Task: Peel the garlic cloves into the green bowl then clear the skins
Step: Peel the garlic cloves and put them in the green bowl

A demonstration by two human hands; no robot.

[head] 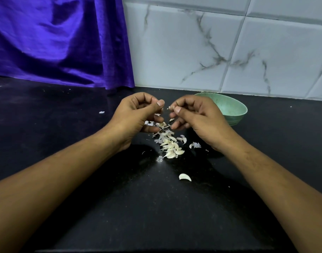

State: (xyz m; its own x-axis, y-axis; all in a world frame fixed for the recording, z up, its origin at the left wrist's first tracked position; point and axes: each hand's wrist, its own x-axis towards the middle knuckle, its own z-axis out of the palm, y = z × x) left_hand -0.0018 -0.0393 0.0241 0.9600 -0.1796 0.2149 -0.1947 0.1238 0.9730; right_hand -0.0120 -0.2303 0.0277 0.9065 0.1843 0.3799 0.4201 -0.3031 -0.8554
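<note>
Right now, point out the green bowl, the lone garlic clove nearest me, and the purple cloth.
green bowl [229, 107], head view, on its inner wall.
lone garlic clove [184, 177], head view, on its middle.
purple cloth [56, 42], head view, on its folds at back left.

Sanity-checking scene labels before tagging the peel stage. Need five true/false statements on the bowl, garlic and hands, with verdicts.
1. The pale green round bowl sits on the black countertop behind the right hand. True.
2. The pile of white garlic cloves and skins lies inside the bowl. False: it lies on the countertop, outside the bowl.
3. One white curved clove lies apart from the pile, nearer the camera. True.
4. The shiny purple cloth hangs at the right rear. False: it hangs at the left rear.
5. The right hand pinches a small white garlic piece. True.
</note>
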